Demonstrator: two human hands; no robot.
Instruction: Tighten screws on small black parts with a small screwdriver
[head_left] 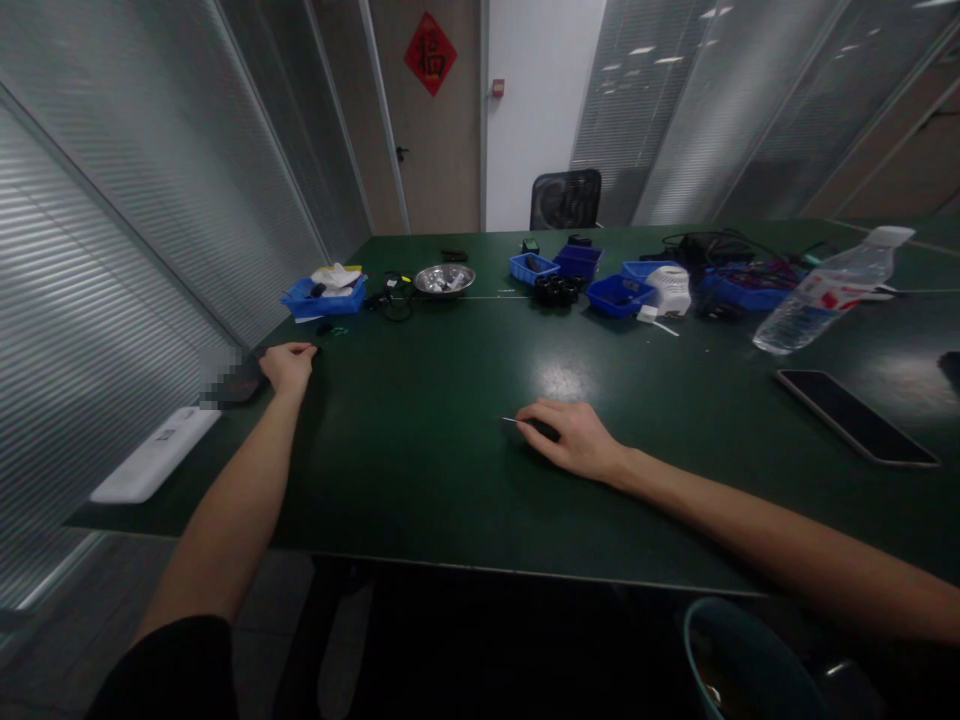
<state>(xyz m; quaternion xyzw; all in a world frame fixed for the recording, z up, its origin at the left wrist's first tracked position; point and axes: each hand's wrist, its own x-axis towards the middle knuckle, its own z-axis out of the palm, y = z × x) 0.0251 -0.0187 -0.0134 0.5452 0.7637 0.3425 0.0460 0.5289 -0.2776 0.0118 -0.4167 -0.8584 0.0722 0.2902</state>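
My left hand is stretched out to the far left of the table, its fingers pinched together. A small dark bit shows at the fingertips, too small to name. Just beyond it lie a small black piece and some tiny green pieces. Near the middle of the table, my right hand rests with its fingers closed around a thin tool with a slim silvery tip. The tip points left, and the fingers hide the rest of the tool.
Across the green table stand a blue bin, a metal bowl, several blue trays and tangled cables. A water bottle and a phone are at right, a white case at left. Below the edge is a bucket.
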